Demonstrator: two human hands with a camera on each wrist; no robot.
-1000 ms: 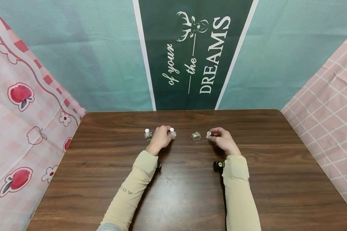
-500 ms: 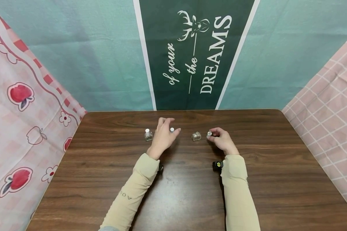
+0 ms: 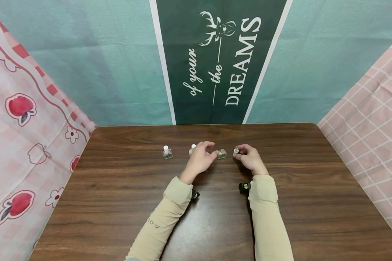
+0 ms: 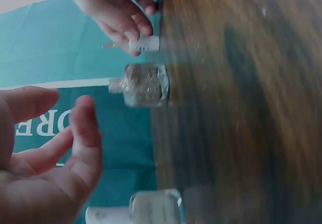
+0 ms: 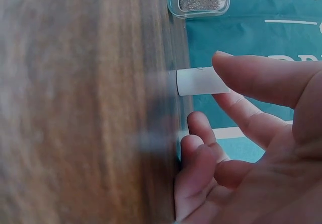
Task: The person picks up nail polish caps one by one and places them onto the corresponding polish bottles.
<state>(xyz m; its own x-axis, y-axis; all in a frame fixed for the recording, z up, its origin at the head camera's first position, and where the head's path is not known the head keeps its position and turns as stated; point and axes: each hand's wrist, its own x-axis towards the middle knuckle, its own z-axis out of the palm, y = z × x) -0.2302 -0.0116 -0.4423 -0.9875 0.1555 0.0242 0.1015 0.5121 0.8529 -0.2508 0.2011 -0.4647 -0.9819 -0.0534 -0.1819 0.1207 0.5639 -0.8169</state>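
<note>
My left hand (image 3: 198,158) has its fingers spread, with the thumb right by an uncapped nail polish bottle (image 3: 221,154). That bottle stands upright; silvery glitter shows through its glass in the right wrist view. To its right, my right hand (image 3: 251,159) pinches a white nail polish cap (image 5: 201,81) between thumb and index finger. The cap stands open end up on the table, and its thin brush (image 4: 111,46) points upward in the left wrist view. Partly behind my left hand is a capped nail polish bottle (image 4: 156,207) with pale contents.
Another white-capped nail polish bottle (image 3: 167,154) stands upright at the left end of the row. All of them are toward the far side of the brown wood table (image 3: 215,217). A green cloth (image 3: 127,72) hangs behind the far edge, with pink patterned cloths at both sides.
My left hand has let go of the pale capped bottle, lifted away and moved right to the uncapped bottle. My right hand stays nearly in place with the cap.
</note>
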